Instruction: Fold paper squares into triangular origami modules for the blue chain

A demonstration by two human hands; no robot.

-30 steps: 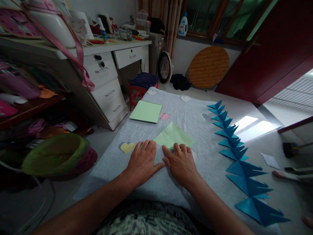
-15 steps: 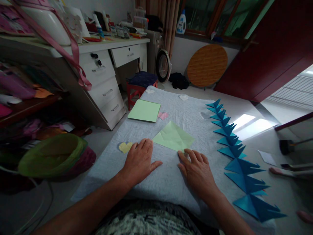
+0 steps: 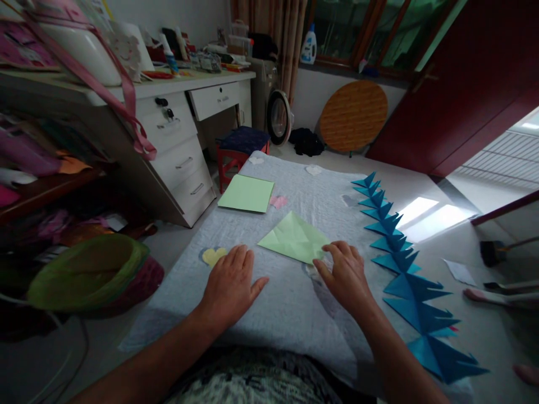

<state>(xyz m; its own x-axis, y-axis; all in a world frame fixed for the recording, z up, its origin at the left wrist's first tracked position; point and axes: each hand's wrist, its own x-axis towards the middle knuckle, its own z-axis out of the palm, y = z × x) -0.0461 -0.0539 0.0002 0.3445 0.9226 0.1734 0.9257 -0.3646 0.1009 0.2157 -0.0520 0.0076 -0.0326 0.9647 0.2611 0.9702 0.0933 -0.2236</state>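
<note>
A light green sheet of paper (image 3: 290, 235) with crease lines lies on the cloth-covered table in front of me, one corner pointing away. At its right corner is my right hand (image 3: 346, 275), a little raised, with thumb and fingertips closed about the paper's edge. The fingers hide that corner. My left hand (image 3: 231, 280) rests palm down on the cloth, left of the sheet and apart from it, fingers stretched out and nothing held. Farther back on the left lies a stack of green paper (image 3: 247, 193).
A row of blue folded-paper pieces (image 3: 398, 247) runs along the table's right side. The pale cloth (image 3: 278, 303) bears heart shapes, one yellow (image 3: 214, 256). Left stand a waste basket (image 3: 88, 275) and a desk (image 3: 177, 140); behind the table is a red stool (image 3: 242, 140).
My right hand has shifted from the sheet's near edge to its right corner and risen slightly. The left hand stays flat on the cloth. The whole view has shifted a little.
</note>
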